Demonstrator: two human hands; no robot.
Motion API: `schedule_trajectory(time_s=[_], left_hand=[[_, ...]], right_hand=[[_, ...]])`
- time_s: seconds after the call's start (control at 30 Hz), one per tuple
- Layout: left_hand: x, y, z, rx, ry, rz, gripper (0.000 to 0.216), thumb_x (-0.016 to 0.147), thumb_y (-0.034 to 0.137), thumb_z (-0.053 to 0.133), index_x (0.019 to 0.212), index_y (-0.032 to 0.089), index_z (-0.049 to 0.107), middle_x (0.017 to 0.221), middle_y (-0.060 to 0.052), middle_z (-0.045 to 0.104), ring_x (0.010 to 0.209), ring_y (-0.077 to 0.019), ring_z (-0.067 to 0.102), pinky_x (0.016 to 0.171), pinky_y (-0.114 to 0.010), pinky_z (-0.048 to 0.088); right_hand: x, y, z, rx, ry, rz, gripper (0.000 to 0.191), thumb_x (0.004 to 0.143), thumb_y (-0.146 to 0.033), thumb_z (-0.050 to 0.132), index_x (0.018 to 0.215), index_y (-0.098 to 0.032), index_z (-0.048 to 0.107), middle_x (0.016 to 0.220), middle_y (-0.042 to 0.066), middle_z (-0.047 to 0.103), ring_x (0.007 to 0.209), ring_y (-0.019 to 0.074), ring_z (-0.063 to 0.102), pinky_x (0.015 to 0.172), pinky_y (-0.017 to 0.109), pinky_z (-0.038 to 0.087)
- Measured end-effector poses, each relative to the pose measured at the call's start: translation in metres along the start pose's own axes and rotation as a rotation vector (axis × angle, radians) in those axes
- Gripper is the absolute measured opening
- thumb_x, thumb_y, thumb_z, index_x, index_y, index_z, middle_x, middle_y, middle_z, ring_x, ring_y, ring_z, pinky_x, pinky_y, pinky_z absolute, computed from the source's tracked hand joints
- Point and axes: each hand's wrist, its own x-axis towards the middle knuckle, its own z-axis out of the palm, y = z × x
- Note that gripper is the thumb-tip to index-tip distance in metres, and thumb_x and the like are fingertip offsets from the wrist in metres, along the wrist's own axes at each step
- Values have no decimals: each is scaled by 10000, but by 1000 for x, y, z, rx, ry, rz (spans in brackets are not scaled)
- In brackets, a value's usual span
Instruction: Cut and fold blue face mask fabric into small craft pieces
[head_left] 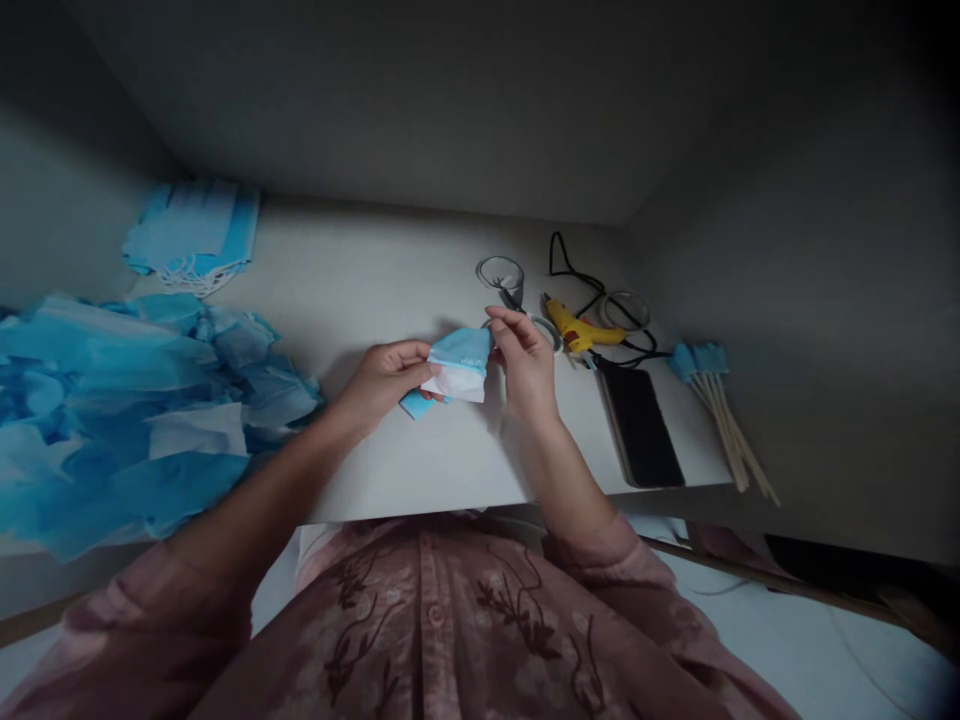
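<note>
My left hand [390, 378] pinches the left side of a blue and white piece of mask fabric [460, 358], its thumb on the front. The piece is blue above and white below, held a little over the table. At its upper right edge, my right hand [523, 360] is closed with thumb and fingertips on the fabric. A small folded blue piece [415, 404] shows below my left hand; I cannot tell whether it lies on the table. Just beyond my right hand are scissors [510, 298], their handles partly covered by the fingers.
On the left spreads a heap of blue and white fabric pieces [120, 400], with stacked face masks [195, 235] behind. At right are a yellow glue gun [581, 328] with black cord, a tape roll [628, 310], a phone [641, 428], blue-tipped sticks [720, 410]. Walls enclose the white table [450, 460].
</note>
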Motion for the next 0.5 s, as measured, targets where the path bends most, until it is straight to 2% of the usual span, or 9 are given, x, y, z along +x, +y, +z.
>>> schedule_trajectory(time_s=[0.1, 0.17, 0.27, 0.37, 0.5], left_hand=[[1, 0, -2, 6, 41, 19, 192, 722, 320, 742, 817, 155, 717, 652, -3, 692, 561, -126, 636, 563, -238, 510], [3, 0, -4, 1, 76, 44, 208, 730, 340, 745, 818, 154, 718, 655, -3, 690, 566, -125, 635, 567, -237, 507], [5, -2, -5, -7, 116, 84, 225, 733, 367, 751, 813, 160, 716, 693, -1, 690, 580, -120, 633, 565, -232, 504], [5, -3, -5, 6, 140, 107, 233, 735, 388, 751, 793, 167, 707, 667, 10, 658, 574, -112, 611, 556, -224, 490], [4, -1, -3, 46, 121, 117, 248, 714, 394, 773, 727, 171, 667, 630, 23, 609, 559, -97, 560, 538, -213, 456]], right_hand=[[-2, -3, -4, -148, 29, -241, 261, 927, -440, 640, 1098, -259, 718, 985, 41, 718, 896, 178, 666, 765, 319, 532], [-5, -8, -4, -285, -30, -469, 210, 951, -402, 621, 1081, -274, 725, 1078, 50, 731, 1042, 214, 666, 893, 380, 529], [-8, -14, -2, -463, -153, -712, 120, 941, -331, 644, 1000, -285, 738, 1064, 41, 746, 1060, 238, 660, 993, 455, 492], [-9, -13, 2, -562, -233, -774, 94, 926, -314, 668, 981, -289, 739, 1075, 41, 752, 1062, 252, 655, 993, 480, 490], [-8, -5, 5, -617, -258, -792, 82, 916, -298, 695, 982, -270, 733, 1101, 57, 755, 1072, 250, 652, 966, 465, 507]])
